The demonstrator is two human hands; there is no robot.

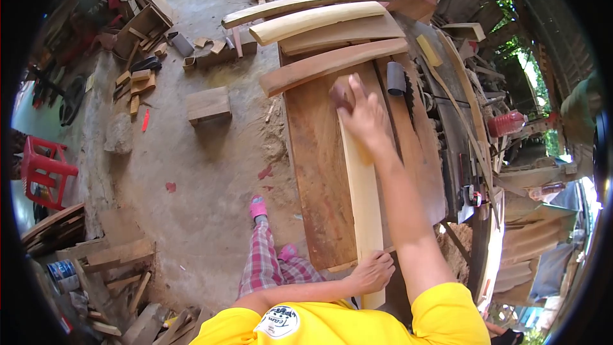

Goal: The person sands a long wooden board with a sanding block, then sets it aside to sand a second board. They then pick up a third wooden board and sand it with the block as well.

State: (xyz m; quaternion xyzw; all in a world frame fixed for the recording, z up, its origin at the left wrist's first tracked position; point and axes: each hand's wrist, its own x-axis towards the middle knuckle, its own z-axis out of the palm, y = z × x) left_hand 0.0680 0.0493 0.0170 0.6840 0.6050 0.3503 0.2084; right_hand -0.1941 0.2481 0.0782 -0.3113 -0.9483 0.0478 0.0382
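A long pale wooden plank [363, 198] lies lengthwise on the brown wooden workbench [316, 179], its near end reaching my body. My left hand [375, 272] is closed around the edge of the plank near that end. At the plank's far end, my right hand [367, 115] grips a small reddish-brown block [343, 92]; my fingers partly cover it, and its exact kind does not show. Just beyond lies a curved reddish-brown board [335, 65] across the bench. A dark grey roll [396, 78] stands to the right of my right hand.
More curved boards, including a pale one [319, 21], lie across the bench's far end. A wooden block [209, 105] sits on the concrete floor at left. A red plastic stool [48, 169], scrap wood [118, 255] and a pink bottle [506, 124] are around the sides.
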